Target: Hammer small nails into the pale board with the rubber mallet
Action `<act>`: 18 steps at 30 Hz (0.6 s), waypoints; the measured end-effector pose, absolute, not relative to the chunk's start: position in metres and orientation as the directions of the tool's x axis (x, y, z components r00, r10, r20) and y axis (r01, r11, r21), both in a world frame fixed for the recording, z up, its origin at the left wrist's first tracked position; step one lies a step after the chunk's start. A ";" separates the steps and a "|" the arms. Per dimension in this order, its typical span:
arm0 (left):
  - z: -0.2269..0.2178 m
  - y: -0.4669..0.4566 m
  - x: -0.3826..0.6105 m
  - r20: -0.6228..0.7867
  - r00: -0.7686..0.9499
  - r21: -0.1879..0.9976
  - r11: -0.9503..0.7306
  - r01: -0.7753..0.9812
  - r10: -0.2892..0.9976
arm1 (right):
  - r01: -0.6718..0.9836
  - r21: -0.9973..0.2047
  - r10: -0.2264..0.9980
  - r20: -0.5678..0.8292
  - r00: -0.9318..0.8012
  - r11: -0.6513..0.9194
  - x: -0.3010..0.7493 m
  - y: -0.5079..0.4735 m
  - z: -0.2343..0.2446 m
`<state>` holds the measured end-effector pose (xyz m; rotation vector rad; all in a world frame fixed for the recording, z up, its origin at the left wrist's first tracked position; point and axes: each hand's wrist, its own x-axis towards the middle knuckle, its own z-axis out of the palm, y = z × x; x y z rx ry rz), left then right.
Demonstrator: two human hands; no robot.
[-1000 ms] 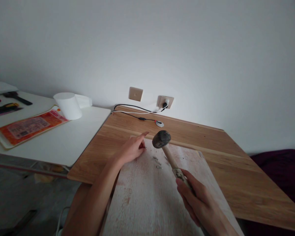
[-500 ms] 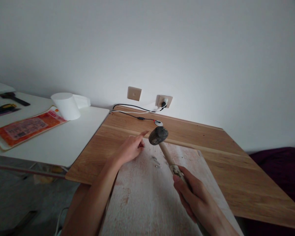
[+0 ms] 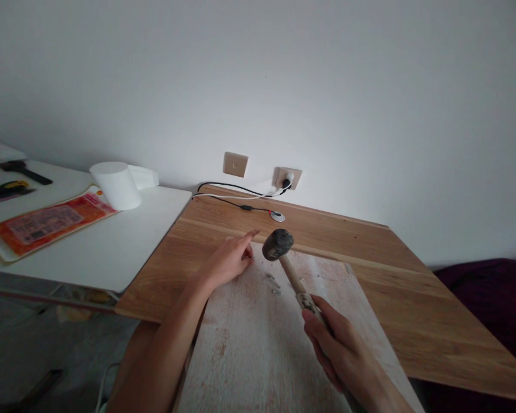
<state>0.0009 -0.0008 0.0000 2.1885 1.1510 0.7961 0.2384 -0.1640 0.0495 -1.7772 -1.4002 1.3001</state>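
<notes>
My right hand [image 3: 341,347] is closed around the wooden handle of a rubber mallet [image 3: 277,245]. Its black head hangs over the far part of a whitish, worn board [image 3: 241,344], just right of my left hand [image 3: 230,261]. That left hand rests at the board's far left corner, index finger pointing out. Its thumb and other fingertips are pinched together; anything between them is too small to name. Several small shiny metal pieces [image 3: 274,283] lie loose on the board below the mallet head.
The board lies on a wooden tabletop [image 3: 395,298]. Cables [image 3: 232,198] run along its back to a wall socket [image 3: 288,178], near a silver disc [image 3: 277,216]. On a white table [image 3: 163,223] at left are an orange packet [image 3: 47,223], a white roll [image 3: 115,184] and a black hammer-like tool [image 3: 26,170].
The mallet head has come down slightly toward the board, with the right hand barely shifted. My left hand keeps its place at the board's corner.
</notes>
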 end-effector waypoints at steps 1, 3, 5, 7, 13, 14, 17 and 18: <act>0.001 -0.001 0.002 0.248 0.462 0.694 -0.489 0.529 0.852 | 0.439 -0.836 0.932 -0.362 0.008 -0.329 0.239 -0.165 0.049; 0.003 -0.001 0.003 0.241 0.460 0.700 -0.481 0.528 0.855 | 0.462 -0.823 0.930 -0.366 0.013 -0.331 0.239 -0.166 0.048; 0.004 -0.001 0.003 0.238 0.463 0.690 -0.484 0.538 0.854 | 0.475 -0.817 0.929 -0.369 0.003 -0.326 0.239 -0.167 0.047; 0.003 -0.001 0.003 0.250 0.471 0.667 -0.503 0.549 0.846 | 0.470 -0.819 0.929 -0.369 0.009 -0.329 0.237 -0.167 0.050; 0.000 0.000 0.000 0.272 0.488 0.667 -0.528 0.526 0.829 | 0.446 -0.852 0.956 -0.293 0.027 -0.274 0.227 -0.168 0.075; 0.000 0.000 -0.001 0.262 0.491 0.689 -0.517 0.508 0.831 | 0.431 -0.862 0.958 -0.284 0.027 -0.268 0.225 -0.168 0.079; 0.003 -0.001 -0.004 0.227 0.504 0.744 -0.482 0.462 0.833 | 0.413 -0.870 0.957 -0.290 0.016 -0.270 0.222 -0.163 0.077; 0.004 -0.001 -0.004 0.225 0.505 0.748 -0.480 0.459 0.833 | 0.425 -0.863 0.953 -0.303 -0.003 -0.273 0.223 -0.161 0.073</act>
